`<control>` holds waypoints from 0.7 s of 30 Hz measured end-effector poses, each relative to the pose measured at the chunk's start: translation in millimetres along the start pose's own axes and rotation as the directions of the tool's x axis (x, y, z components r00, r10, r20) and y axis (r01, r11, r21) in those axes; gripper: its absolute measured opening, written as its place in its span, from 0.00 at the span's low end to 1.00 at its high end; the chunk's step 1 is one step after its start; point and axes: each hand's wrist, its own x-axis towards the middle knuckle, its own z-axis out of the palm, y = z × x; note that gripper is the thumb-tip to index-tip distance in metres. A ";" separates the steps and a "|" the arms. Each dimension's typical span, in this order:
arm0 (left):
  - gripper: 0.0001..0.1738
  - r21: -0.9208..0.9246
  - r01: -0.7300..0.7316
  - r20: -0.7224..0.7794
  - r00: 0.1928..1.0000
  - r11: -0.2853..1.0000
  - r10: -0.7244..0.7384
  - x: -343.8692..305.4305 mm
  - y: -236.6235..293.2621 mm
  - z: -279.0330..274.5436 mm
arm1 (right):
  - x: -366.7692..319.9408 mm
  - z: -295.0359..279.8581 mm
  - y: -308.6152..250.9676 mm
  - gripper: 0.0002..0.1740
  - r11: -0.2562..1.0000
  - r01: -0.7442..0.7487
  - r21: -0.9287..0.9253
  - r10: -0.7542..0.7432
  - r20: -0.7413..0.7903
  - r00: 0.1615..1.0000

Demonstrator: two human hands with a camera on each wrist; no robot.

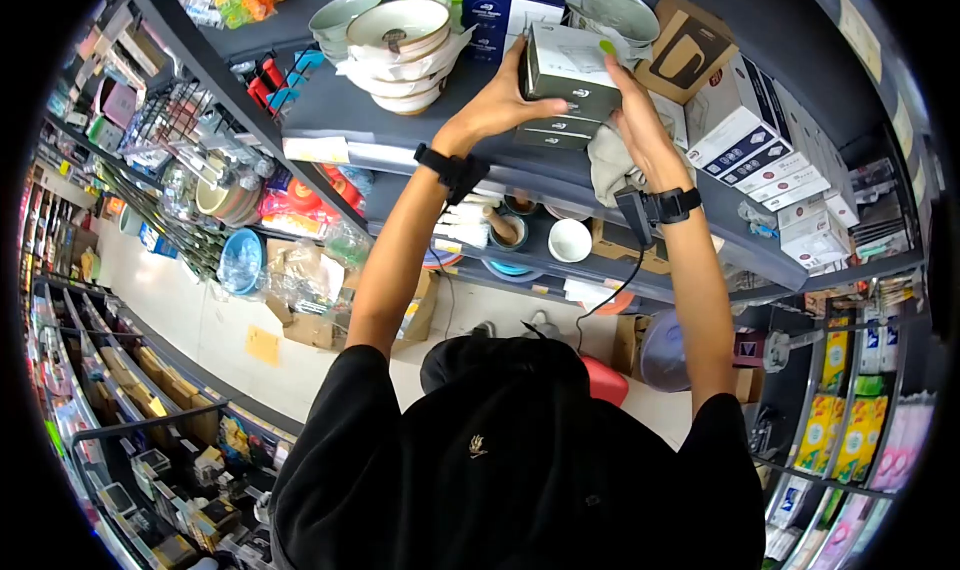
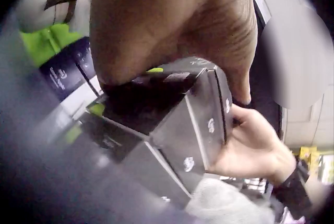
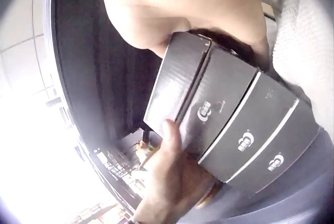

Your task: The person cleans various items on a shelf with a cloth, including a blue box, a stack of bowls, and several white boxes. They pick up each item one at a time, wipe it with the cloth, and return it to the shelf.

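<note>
Dark grey boxes with white logos stand stacked on the shelf, and both hands grip the upper box (image 1: 570,85) from opposite sides. My left hand (image 1: 497,105) has its thumb along the front face and its fingers at the left side. My right hand (image 1: 645,115) clasps the right side, fingers reaching up to the top edge by a green spot. Lower boxes (image 1: 556,133) sit directly beneath; in the right wrist view several stacked boxes (image 3: 245,130) show their seams. A light grey cloth (image 1: 608,168) lies against the stack, below my right hand.
Wrapped bowls (image 1: 400,45) stand left of the boxes, and blue boxes (image 1: 500,15) behind. More bowls (image 1: 617,15) and a brown box (image 1: 688,45) sit behind right. White boxes (image 1: 745,120) line the right. A lower shelf holds a white bowl (image 1: 570,240).
</note>
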 end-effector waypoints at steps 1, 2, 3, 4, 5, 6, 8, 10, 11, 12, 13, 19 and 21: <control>0.73 0.031 -0.012 -0.040 0.999 0.999 0.013 3.4 -6.7 0.1 | 5.7 -2.8 6.9 0.39 1.000 -0.019 -0.012 0.019 -0.021 1.000; 0.73 0.021 -0.009 -0.051 0.999 1.000 0.010 7.2 -11.9 -3.1 | 9.6 -1.7 6.8 0.39 0.999 -0.026 -0.024 0.025 -0.017 1.000; 0.72 0.148 -0.033 -0.092 0.995 0.988 0.047 8.7 -17.0 -5.2 | 10.8 -1.4 8.4 0.39 1.000 -0.002 -0.014 0.002 -0.026 1.000; 0.71 0.275 -0.049 -0.124 0.989 0.960 0.086 5.9 -17.5 -4.5 | 10.4 -0.9 9.8 0.38 1.000 0.022 0.000 -0.022 -0.039 0.999; 0.70 0.321 -0.033 -0.171 0.981 0.946 0.092 3.8 -17.0 -2.4 | 12.5 -1.1 8.0 0.35 1.000 -0.017 -0.020 0.017 -0.024 1.000; 0.70 0.321 -0.033 -0.170 0.981 0.947 0.091 3.2 -15.9 -2.8 | 13.1 -0.5 7.7 0.35 1.000 -0.017 -0.019 0.017 -0.025 1.000; 0.70 0.289 -0.068 -0.160 0.980 0.955 0.118 5.6 -25.0 -4.4 | 11.7 1.2 8.4 0.36 0.996 0.009 -0.088 -0.014 -0.051 0.999; 0.71 0.260 -0.110 -0.154 0.976 0.959 0.154 9.7 -29.3 -5.1 | 11.0 -0.5 13.5 0.36 0.997 0.046 -0.067 -0.049 -0.042 0.998; 0.72 0.330 -0.094 -0.110 0.985 0.939 0.137 9.4 -21.3 -6.6 | 10.4 -0.4 15.7 0.37 0.996 0.079 -0.045 -0.080 -0.031 0.996; 0.72 0.401 -0.082 -0.071 0.990 0.912 0.121 8.5 -12.0 -10.1 | 11.0 1.0 15.7 0.37 0.995 0.085 -0.051 -0.086 -0.020 0.996; 0.71 0.402 -0.070 -0.064 0.992 0.913 0.105 8.1 -11.9 -11.1 | 4.9 4.3 14.0 0.38 0.997 0.074 -0.012 -0.075 -0.039 0.996; 0.69 0.293 -0.060 0.024 0.998 0.954 0.056 5.7 -24.7 -17.4 | -19.5 -5.4 18.6 0.37 0.990 0.118 -0.080 -0.113 0.064 0.992; 0.69 0.292 -0.026 0.019 1.000 0.956 0.022 6.7 -25.2 -19.5 | -20.3 -20.7 51.6 0.30 0.941 0.248 -0.231 -0.221 0.135 0.966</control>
